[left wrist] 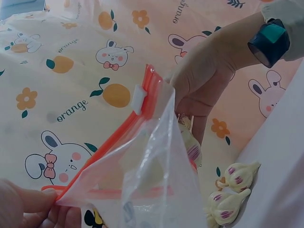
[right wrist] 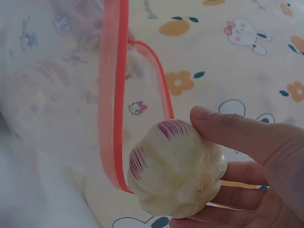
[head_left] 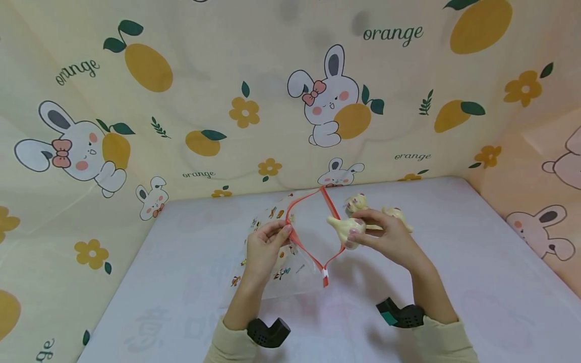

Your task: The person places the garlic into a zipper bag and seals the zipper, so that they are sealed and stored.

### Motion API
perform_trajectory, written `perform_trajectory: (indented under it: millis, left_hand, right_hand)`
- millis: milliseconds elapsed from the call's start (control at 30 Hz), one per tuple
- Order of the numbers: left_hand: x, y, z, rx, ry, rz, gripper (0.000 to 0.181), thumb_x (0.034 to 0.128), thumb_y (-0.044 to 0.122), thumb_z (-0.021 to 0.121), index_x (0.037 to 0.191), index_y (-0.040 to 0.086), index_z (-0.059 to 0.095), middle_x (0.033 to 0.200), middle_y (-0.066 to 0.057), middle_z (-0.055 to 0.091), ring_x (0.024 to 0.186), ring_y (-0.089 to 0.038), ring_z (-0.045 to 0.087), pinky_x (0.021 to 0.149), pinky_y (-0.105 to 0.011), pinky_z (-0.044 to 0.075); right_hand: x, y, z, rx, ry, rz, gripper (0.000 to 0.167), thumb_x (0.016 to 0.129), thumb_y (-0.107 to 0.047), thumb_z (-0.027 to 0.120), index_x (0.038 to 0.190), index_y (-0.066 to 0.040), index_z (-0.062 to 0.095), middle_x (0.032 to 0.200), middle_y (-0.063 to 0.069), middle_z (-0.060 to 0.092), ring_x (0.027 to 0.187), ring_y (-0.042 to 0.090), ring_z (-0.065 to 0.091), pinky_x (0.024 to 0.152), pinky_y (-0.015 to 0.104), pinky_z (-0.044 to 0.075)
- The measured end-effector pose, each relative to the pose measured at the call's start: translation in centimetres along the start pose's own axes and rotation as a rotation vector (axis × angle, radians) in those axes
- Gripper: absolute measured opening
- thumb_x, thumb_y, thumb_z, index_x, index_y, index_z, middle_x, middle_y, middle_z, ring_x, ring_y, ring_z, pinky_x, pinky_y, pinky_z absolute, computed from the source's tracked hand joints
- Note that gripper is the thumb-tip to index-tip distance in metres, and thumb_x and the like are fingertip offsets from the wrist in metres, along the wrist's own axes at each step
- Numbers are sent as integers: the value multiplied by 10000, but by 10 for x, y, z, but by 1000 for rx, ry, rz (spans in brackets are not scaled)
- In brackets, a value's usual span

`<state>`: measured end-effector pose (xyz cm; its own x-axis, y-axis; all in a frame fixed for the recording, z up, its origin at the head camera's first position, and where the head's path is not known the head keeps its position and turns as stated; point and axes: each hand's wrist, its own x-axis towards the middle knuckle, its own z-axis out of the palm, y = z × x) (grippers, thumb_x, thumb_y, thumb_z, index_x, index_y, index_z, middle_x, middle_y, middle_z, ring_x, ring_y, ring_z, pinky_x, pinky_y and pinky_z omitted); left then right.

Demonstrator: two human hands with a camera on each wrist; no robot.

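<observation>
A clear zip bag (head_left: 290, 275) with small printed figures, a red zip edge and a white slider (head_left: 324, 274) stands with its mouth spread apart. My left hand (head_left: 268, 247) pinches the red edge on the bag's left side. In my right hand (head_left: 390, 239) is a pale garlic bulb (head_left: 347, 230), gripped between thumb and fingers right at the bag's mouth. Purple streaks and a rooty base mark this garlic bulb (right wrist: 175, 166) in the right wrist view. Behind the right hand, more garlic bulbs (left wrist: 228, 204) lie on the table, partly hidden in the head view.
The white table (head_left: 181, 282) runs back to a cloth backdrop (head_left: 272, 60) printed with rabbits and oranges. Another patterned cloth side (head_left: 535, 171) rises at the right edge. Each wrist carries a black camera mount (head_left: 269, 333).
</observation>
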<state>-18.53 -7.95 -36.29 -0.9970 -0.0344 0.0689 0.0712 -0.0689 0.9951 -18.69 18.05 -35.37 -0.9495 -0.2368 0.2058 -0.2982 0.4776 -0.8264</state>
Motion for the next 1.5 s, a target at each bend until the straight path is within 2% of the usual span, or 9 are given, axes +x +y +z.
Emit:
perform_trajectory:
  millis: [233, 700, 1000, 1233, 1500]
  left_hand:
    - [0, 0, 0, -3, -1, -2, 217, 915, 47, 628, 1061, -114, 631, 774, 78, 678, 695, -9, 647, 712, -152, 579]
    - [1, -1, 0, -8, 6, -8, 217, 915, 50, 630, 1065, -107, 635, 774, 84, 681, 697, -12, 650, 712, -155, 581]
    - [1, -1, -1, -2, 7, -7, 228, 914, 60, 635, 1073, -104, 636, 791, 69, 693, 702, -10, 654, 718, -150, 580]
    - [1, -1, -1, -8, 0, -3, 224, 916, 49, 628, 1067, -116, 629, 784, 79, 683, 703, -6, 652, 714, -152, 579]
    - [2, -2, 0, -3, 2, -16, 214, 915, 44, 628, 1065, -108, 634, 781, 87, 682, 701, -6, 646, 706, -148, 577]
  right_hand:
    - [1, -2, 4, -9, -2, -21, 422, 855, -179, 734, 1211, 10, 607, 1206, 192, 608, 1054, 297, 622, 915, 381, 580]
    - [1, -1, 7, 0, -17, -8, 451, 861, -203, 730, 1234, 12, 594, 1235, 197, 596, 1075, 337, 644, 888, 355, 593]
    - [2, -1, 8, -28, -34, -42, 504, 833, -159, 752, 1266, 31, 578, 1275, 218, 612, 1115, 381, 646, 932, 440, 563]
    - [1, 3, 3, -29, -49, -20, 538, 831, -221, 757, 1277, 18, 572, 1300, 219, 607, 1157, 404, 624, 963, 489, 539]
    - [4, 18, -8, -48, 2, 8, 484, 860, -212, 729, 1248, 37, 582, 1265, 230, 614, 1138, 390, 628, 915, 389, 575]
